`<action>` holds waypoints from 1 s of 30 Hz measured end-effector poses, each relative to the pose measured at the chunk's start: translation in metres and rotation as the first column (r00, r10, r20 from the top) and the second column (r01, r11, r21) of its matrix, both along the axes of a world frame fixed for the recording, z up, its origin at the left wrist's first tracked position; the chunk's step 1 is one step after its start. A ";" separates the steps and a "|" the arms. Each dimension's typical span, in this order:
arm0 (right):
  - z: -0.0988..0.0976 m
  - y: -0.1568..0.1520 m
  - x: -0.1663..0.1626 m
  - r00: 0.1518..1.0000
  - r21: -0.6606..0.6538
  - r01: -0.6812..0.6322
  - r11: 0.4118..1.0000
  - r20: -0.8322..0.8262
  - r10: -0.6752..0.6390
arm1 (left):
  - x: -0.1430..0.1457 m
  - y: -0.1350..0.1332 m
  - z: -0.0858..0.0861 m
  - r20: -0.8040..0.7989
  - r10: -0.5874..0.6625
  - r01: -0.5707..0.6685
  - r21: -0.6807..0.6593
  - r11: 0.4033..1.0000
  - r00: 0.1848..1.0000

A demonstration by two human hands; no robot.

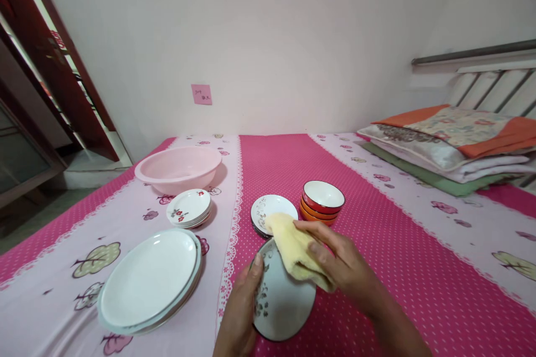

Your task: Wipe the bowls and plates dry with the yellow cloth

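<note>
My left hand (245, 295) grips the left edge of a white plate (287, 301) with a dark rim and brown flower print, thumb on its face. In my right hand (341, 259) is a yellow cloth (293, 248), which lies over the plate's upper right part. Just beyond, a short stack of small plates (276, 205) with the same print is partly covered by the cloth. To the right of that stack stand several nested bowls (322, 198), red on top and orange below, white inside.
At left are large white plates (151, 279), a stack of small red-flowered plates (189, 206) and a pink basin (180, 170). Folded bedding and a cushion (439, 134) lie at right. A wall with a pink note (201, 94) rises behind the pink bedspread (272, 159).
</note>
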State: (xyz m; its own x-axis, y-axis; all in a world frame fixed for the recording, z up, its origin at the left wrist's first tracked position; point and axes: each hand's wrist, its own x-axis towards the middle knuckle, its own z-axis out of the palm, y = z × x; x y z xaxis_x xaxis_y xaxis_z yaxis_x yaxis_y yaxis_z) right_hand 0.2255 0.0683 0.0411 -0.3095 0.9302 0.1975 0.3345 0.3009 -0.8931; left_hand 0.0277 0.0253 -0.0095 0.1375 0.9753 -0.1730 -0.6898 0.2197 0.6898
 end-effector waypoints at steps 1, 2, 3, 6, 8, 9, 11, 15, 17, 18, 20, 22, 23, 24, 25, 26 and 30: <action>0.001 -0.002 -0.002 0.998 -0.011 0.024 1.000 0.052 -0.023 | 0.000 -0.001 0.001 -0.051 -0.016 0.017 0.015 1.000 0.999; 0.002 -0.004 -0.004 0.992 -0.006 0.033 0.999 0.118 -0.032 | -0.001 -0.002 0.003 -0.111 -0.039 0.042 0.031 0.999 0.993; 0.002 -0.006 -0.007 0.981 0.015 0.028 0.999 0.189 -0.030 | -0.001 -0.003 0.004 -0.176 -0.064 0.073 0.044 0.996 0.982; 0.004 -0.011 -0.020 0.935 0.114 0.003 0.993 0.352 -0.043 | -0.003 -0.006 0.005 -0.331 -0.134 0.155 0.040 0.987 0.934; 0.006 -0.012 -0.025 0.918 0.132 0.009 0.991 0.393 -0.060 | -0.004 -0.008 0.005 -0.364 -0.161 0.171 -0.005 0.985 0.918; 0.007 -0.011 -0.026 0.918 0.108 0.014 0.994 0.393 -0.055 | -0.004 -0.009 0.004 -0.354 -0.167 0.167 -0.030 0.986 0.920; 0.008 -0.007 -0.023 0.941 0.005 0.004 1.000 0.338 -0.005 | -0.006 -0.011 0.002 -0.291 -0.164 0.153 -0.062 0.986 0.942; 0.003 0.003 -0.008 0.996 -0.210 -0.076 0.975 0.019 0.082 | -0.008 -0.010 -0.006 -0.111 -0.084 0.076 -0.070 0.995 0.990; -0.002 0.007 -0.003 0.983 -0.265 -0.133 0.955 -0.161 0.092 | -0.009 -0.009 -0.008 -0.039 -0.027 0.024 -0.066 0.998 0.999; -0.005 0.008 -0.003 0.967 -0.283 -0.162 0.945 -0.238 0.094 | -0.009 -0.009 -0.008 -0.005 0.004 -0.005 -0.068 0.998 1.000; -0.011 0.009 -0.006 0.925 -0.314 -0.213 0.925 -0.370 0.088 | -0.011 -0.007 -0.007 0.069 0.071 -0.065 -0.087 0.994 0.995; -0.015 0.007 -0.013 0.873 -0.342 -0.252 0.905 -0.483 0.061 | -0.012 -0.006 -0.004 0.147 0.140 -0.120 -0.137 0.983 0.979; -0.017 0.006 -0.017 0.844 -0.357 -0.261 0.897 -0.535 0.032 | -0.013 -0.005 -0.003 0.191 0.172 -0.141 -0.167 0.976 0.966; -0.019 0.004 -0.023 0.811 -0.373 -0.266 0.889 -0.585 -0.002 | -0.013 -0.004 -0.001 0.232 0.205 -0.161 -0.195 0.967 0.951; -0.020 0.003 -0.028 0.775 -0.388 -0.268 0.882 -0.631 -0.042 | -0.013 -0.003 0.001 0.266 0.242 -0.186 -0.220 0.958 0.933; -0.022 0.001 -0.035 0.740 -0.404 -0.270 0.874 -0.667 -0.080 | -0.013 -0.002 0.002 0.291 0.281 -0.215 -0.238 0.947 0.915; -0.033 -0.003 -0.063 0.633 -0.464 -0.243 0.852 -0.741 -0.223 | -0.008 0.001 0.009 0.295 0.453 -0.383 -0.267 0.884 0.841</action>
